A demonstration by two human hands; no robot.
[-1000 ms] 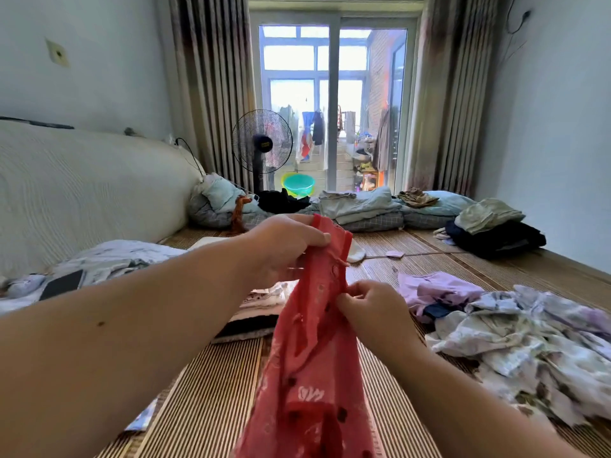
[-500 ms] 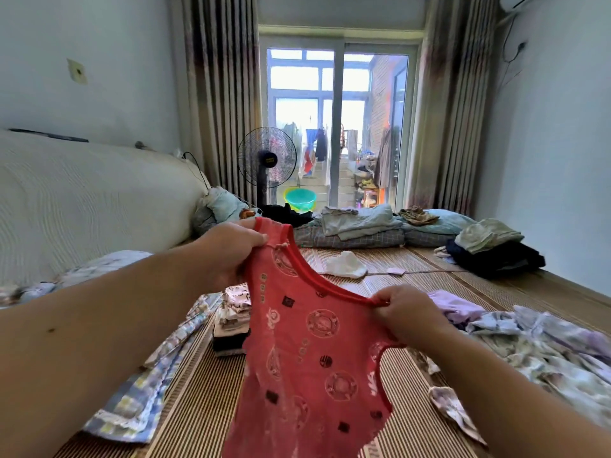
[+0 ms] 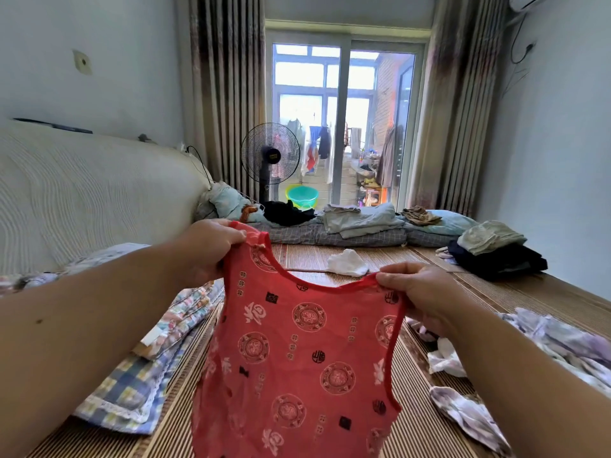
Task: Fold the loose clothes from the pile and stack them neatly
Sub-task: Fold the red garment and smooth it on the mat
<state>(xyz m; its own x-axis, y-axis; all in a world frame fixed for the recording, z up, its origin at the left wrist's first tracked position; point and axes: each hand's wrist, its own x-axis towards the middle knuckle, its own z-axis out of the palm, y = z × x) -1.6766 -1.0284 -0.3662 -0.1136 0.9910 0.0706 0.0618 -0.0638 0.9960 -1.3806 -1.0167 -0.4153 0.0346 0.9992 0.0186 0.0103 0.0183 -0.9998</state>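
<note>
Both hands pinch one red sleeveless top (image 3: 297, 358) by its shoulders, the left hand (image 3: 211, 249) closed on the higher strap and the right hand (image 3: 420, 292) closed on the lower, so it hangs spread above the woven mat (image 3: 413, 434). One loose floral pile (image 3: 545, 345) lies right, one folded stack (image 3: 155, 358) left. One green basin (image 3: 302, 196) stands behind one fan (image 3: 270, 153); its contents cannot be seen.

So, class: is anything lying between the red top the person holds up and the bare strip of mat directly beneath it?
Nothing visible. The red top hangs from the left hand and right hand over bare mat. The checked folded stack lies to its left, the loose floral clothes to its right. The mat straight behind the cloth is hidden.
</note>
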